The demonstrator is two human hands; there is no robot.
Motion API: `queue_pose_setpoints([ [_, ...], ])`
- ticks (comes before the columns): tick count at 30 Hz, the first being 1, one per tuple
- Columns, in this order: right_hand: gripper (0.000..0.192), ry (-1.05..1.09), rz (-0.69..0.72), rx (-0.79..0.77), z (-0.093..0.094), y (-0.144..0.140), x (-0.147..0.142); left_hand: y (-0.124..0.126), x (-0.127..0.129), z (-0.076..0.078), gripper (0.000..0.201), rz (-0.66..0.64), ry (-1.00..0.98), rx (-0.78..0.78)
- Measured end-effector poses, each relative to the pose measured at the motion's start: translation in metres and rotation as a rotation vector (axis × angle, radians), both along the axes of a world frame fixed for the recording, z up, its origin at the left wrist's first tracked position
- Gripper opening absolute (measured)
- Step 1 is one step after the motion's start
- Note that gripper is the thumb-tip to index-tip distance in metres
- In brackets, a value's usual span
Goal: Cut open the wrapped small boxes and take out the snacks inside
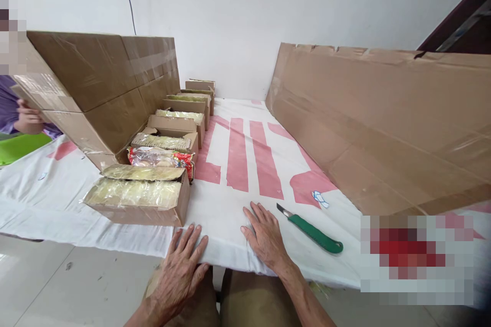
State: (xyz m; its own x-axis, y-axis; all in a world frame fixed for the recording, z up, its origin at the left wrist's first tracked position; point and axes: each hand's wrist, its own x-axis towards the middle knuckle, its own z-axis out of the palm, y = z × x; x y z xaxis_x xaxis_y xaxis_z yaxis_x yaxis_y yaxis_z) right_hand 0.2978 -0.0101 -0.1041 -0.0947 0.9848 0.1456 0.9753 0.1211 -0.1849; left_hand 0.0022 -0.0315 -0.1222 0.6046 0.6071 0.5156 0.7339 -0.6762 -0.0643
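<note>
The right hand (264,237) is lying flat on the white cloth (230,204) that is covering the tabletop, palm down, fingers spread and pointing toward twelve o'clock. Its grip is fully open and is holding nothing; only the palm and fingers are touching the cloth. The knife (312,231) with the green handle is lying just beside it at about three o'clock, apart from the hand and not touching it. The knife's long axis is running from ten o'clock, where the short blade is pointing, down to four o'clock, where the handle is ending. The blade end is the end nearer the fingertips; the handle is lying farther out to the right.

The left hand (180,271) is resting at the near edge of the tabletop, at about seven o'clock from the right hand, also flat, with an open grip, fingers spread on the cloth and holding nothing. It is well apart from the knife, so the right hand is clearly the nearer one. At about eleven o'clock from the left hand, the nearest open carton (140,199) of wrapped packets is sitting near the fingertips without touching them, and a row of similar cartons (180,117) is running away toward twelve o'clock.

A big flattened cardboard sheet (383,127) is leaning at two o'clock, beyond the knife. Another person's hand (28,117) is showing at the far left, at ten o'clock, beside large taped boxes (103,87).
</note>
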Motion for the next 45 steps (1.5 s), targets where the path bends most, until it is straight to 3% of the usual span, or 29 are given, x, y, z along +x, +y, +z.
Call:
queue_pose_setpoints([
  [7, 0.051, -0.012, 0.010, 0.050, -0.007, 0.002, 0.003, 0.000, 0.002, 0.000, 0.039, 0.012, -0.017, -0.018],
  [16, 0.049, -0.035, 0.044, 0.147, -0.021, 0.007, 0.012, 0.000, 0.002, -0.001, 0.042, 0.061, 0.000, -0.147],
  [31, 0.049, -0.036, 0.050, 0.149, -0.019, 0.010, 0.015, -0.003, 0.004, -0.004, 0.045, 0.083, -0.005, -0.239],
  [35, 0.047, -0.026, 0.047, 0.194, -0.022, 0.005, 0.008, -0.002, 0.004, 0.003, 0.046, 0.083, 0.000, -0.263],
  [40, 0.045, 0.077, 0.092, 0.274, -0.022, -0.011, -0.026, 0.001, 0.004, 0.017, 0.049, 0.056, 0.054, -0.337],
  [43, 0.040, 0.217, 0.174, 0.279, -0.005, -0.014, -0.057, -0.007, -0.005, 0.034, 0.059, 0.048, 0.125, -0.386],
  [45, 0.036, 0.353, 0.292, 0.203, 0.012, -0.013, -0.085, -0.017, -0.023, 0.055, 0.064, -0.026, 0.149, -0.429],
])
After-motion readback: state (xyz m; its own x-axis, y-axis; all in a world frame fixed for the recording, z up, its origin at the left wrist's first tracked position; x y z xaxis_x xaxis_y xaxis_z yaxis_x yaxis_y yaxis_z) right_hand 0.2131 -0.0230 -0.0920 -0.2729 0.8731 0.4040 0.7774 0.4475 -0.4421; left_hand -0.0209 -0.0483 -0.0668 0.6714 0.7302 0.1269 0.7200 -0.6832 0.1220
